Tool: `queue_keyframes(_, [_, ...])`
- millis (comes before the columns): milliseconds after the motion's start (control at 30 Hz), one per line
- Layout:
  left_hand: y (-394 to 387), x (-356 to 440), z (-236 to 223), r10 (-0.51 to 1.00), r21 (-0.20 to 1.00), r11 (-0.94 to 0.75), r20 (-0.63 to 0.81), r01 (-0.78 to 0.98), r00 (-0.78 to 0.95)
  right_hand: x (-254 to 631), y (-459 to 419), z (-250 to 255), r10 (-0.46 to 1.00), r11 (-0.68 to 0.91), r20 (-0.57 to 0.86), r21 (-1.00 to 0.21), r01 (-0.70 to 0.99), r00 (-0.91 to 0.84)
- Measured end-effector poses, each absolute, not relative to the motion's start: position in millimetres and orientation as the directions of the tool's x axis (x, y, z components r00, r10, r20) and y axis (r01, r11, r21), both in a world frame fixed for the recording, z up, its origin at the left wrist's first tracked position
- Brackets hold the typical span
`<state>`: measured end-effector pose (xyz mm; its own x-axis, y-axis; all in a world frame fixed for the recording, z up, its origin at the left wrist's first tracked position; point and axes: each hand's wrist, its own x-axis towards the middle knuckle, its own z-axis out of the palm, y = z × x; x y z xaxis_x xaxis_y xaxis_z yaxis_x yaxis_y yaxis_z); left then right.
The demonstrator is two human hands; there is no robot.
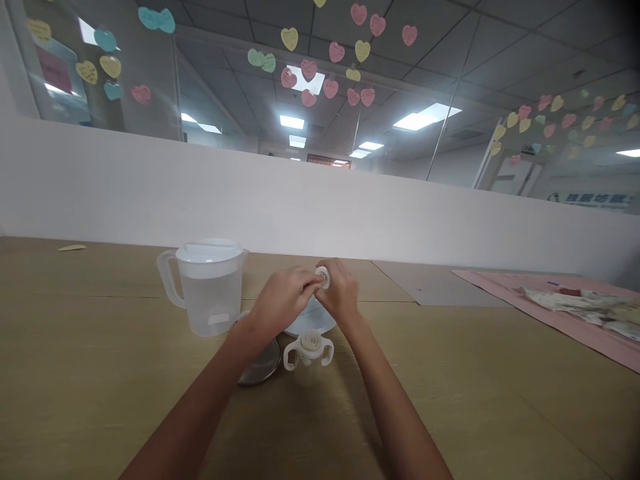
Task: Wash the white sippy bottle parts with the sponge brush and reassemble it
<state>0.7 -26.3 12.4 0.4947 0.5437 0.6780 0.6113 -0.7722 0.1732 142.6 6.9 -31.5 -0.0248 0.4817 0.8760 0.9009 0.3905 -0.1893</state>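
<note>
Above the table, my right hand [341,290] is closed around a small white round cap [324,276], its ringed face turned toward me. My left hand [285,299] reaches in from the side, fingers pinched at the cap's edge. Just below my hands stands a clear cup [307,371] with two white handles and a cream-coloured swirled top. Behind the cup, a pale plate or shallow bowl [305,325] is partly hidden by my hands. A round metal dish [264,365] lies left of the cup, partly covered by my left forearm.
A translucent lidded pitcher [213,297] with liquid stands to the left. On the right, a pink cloth [480,281] carries crumpled packets, beside a grey mat [430,283]. A white wall [280,207] rises behind the wooden table [90,373]. A thin yellowish piece [72,248] lies far left.
</note>
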Motion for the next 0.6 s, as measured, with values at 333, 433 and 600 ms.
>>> queue_keyframes(333, [-32.7, -7.1, 18.2, 0.726, 0.178, -0.650, 0.434, 0.739, 0.534, 155.3, 10.8, -25.4, 0.672, 0.164, 0.723, -0.356, 0.920, 0.160])
queue_keyframes(433, [-37.3, -10.1, 19.5, 0.754, 0.248, -0.656, 0.224, 0.712, 0.617, 167.6, 10.1, -20.1, 0.697, 0.124, 0.681, -0.421, 0.898, 0.223])
queue_keyframes(600, [-34.8, -6.8, 12.9, 0.698, 0.296, -0.692, 0.043, 0.659, 0.714, 178.0, 1.3, -9.3, 0.726, 0.189, 0.650, -0.502, 0.844, 0.224])
